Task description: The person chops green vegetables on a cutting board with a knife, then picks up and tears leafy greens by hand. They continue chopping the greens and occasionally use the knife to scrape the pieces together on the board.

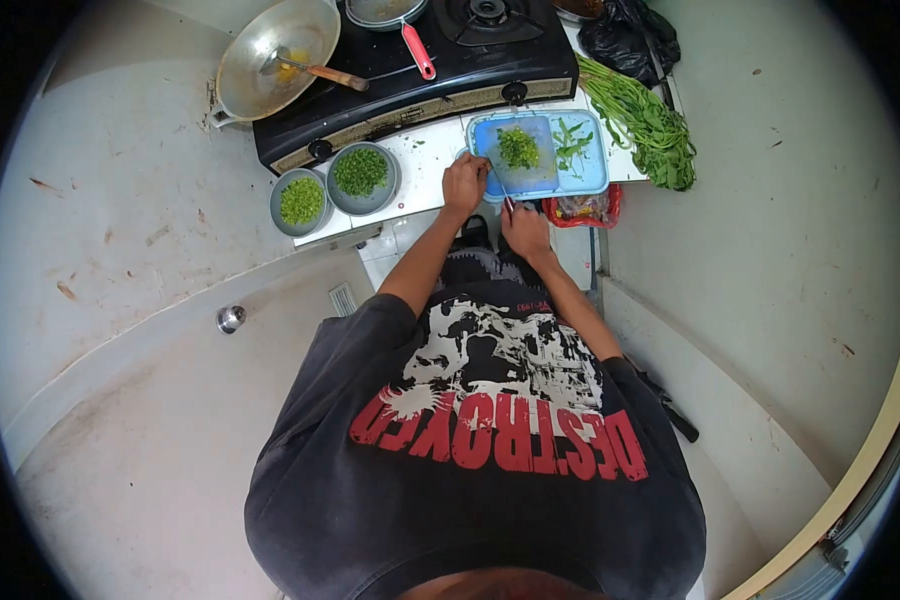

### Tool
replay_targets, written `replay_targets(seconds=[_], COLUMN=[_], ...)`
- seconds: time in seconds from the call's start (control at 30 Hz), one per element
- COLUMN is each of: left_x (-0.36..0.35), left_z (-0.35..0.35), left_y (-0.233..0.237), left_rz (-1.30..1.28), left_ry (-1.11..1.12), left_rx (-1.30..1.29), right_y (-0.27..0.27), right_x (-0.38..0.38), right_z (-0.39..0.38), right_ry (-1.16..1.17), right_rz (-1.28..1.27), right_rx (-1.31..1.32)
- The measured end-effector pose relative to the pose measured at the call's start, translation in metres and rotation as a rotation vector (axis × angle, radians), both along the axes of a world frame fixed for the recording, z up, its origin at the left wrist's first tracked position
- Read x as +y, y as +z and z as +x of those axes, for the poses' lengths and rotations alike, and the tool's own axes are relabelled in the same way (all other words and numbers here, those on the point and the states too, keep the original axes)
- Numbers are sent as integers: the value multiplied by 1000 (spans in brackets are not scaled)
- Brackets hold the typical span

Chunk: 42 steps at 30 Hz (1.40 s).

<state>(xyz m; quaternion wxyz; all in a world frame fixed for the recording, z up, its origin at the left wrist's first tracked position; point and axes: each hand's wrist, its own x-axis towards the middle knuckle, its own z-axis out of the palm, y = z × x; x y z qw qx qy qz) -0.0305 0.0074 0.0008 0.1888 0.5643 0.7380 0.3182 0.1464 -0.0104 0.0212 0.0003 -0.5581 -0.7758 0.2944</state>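
Note:
My right hand (526,228) is wrapped around the handle of a knife (502,184), its blade pointing up and left over the near left part of a blue tray (598,184). At the tray's left edge my left hand (466,183) is closed, fingertips close to the blade's tip. Whatever those fingers hold is too small to make out. On a blue board (545,178) in the tray lies a heap of chopped greens (518,148). Loose green leaves (572,143) are spread over the tray's right side.
Two grey bowls of chopped greens, one darker (361,172) and one lighter (301,201), stand left. Behind is a black stove (410,100) with a wok (255,75) and a red-handled pan (418,50). Leafy stalks (660,145) lie right; a red basket (610,208) sits below.

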Motion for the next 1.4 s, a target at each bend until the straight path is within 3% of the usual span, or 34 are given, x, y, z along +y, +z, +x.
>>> replay_targets(seconds=[0.47,0.77,1.07,1.4], left_x=[4,-11,-1,7], left_z=[-2,3,0,-6], left_y=[5,-8,-10,-17], left_rz=[-48,172,69,-16], left_ry=[-27,-126,25,56], left_rx=[40,49,-299,-235], right_y=[-11,-12,-1,-2], right_x=[-6,24,3,-1], right_z=[-2,-12,-4,0], right_ry=[-14,-74,-6,26], right_rz=[41,10,1,-10], right_rx=[-15,-34,-21,-32])
